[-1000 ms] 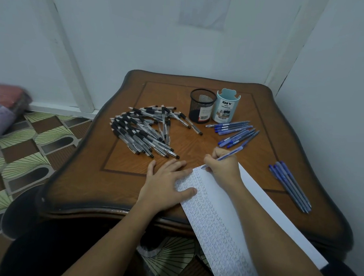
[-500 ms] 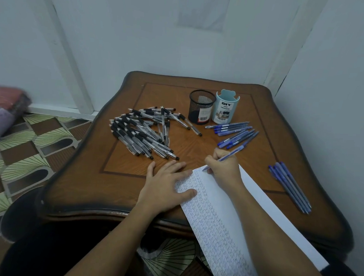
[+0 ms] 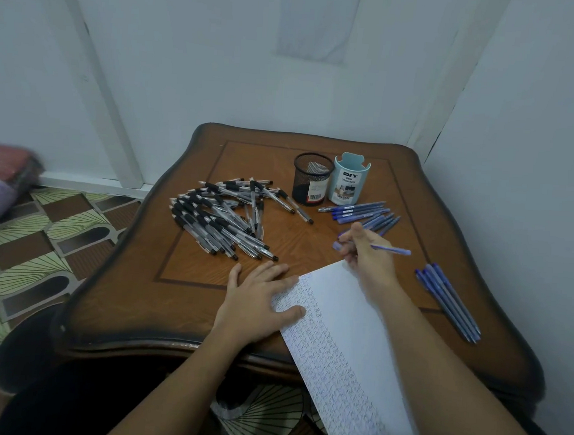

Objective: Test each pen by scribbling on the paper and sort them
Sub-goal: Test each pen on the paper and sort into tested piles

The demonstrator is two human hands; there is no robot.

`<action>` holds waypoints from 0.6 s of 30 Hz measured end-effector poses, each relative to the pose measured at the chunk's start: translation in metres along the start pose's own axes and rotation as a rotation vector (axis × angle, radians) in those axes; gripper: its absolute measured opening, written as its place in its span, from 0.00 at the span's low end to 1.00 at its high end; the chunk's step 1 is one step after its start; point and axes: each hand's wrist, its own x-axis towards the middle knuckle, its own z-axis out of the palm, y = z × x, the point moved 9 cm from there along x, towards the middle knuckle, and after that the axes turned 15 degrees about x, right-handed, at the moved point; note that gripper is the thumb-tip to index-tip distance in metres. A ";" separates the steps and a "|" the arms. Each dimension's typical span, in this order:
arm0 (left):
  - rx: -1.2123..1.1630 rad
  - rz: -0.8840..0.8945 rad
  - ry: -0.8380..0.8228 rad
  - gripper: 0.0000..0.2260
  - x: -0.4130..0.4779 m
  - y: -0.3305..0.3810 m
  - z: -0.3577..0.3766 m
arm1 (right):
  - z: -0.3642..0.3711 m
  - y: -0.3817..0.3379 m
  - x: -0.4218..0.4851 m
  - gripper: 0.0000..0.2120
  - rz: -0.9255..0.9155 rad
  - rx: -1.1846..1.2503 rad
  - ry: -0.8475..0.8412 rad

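We see a brown grained bench (image 3: 180, 298) with a thin dark inlay line and a blackened rim. The paper (image 3: 357, 309) is white, its left strip covered in rows of blue scribbles. The piled pens (image 3: 218, 223) are clear with black grips. The far pens (image 3: 356, 210), the right pens (image 3: 448, 301) and the held pen (image 3: 391, 249) are blue. The mesh cup (image 3: 310, 178) is black, and the organizer (image 3: 350, 181) is pale blue with black lettering. The floor (image 3: 42, 236) has brown, black and pale green fan-lined tiles.

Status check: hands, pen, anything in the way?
Left hand flat on paper. Right hand grips blue pen, off the paper. Nothing in the way.
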 end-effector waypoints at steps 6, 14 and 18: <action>-0.008 -0.008 0.014 0.38 0.000 0.000 -0.002 | -0.020 -0.023 0.008 0.13 -0.366 -0.857 -0.159; -0.010 -0.004 0.011 0.36 -0.001 0.000 -0.002 | 0.005 0.003 0.015 0.05 -0.463 -1.091 -0.283; -0.009 -0.017 0.024 0.35 -0.002 0.000 -0.004 | 0.018 -0.007 0.005 0.02 -0.426 -0.951 -0.305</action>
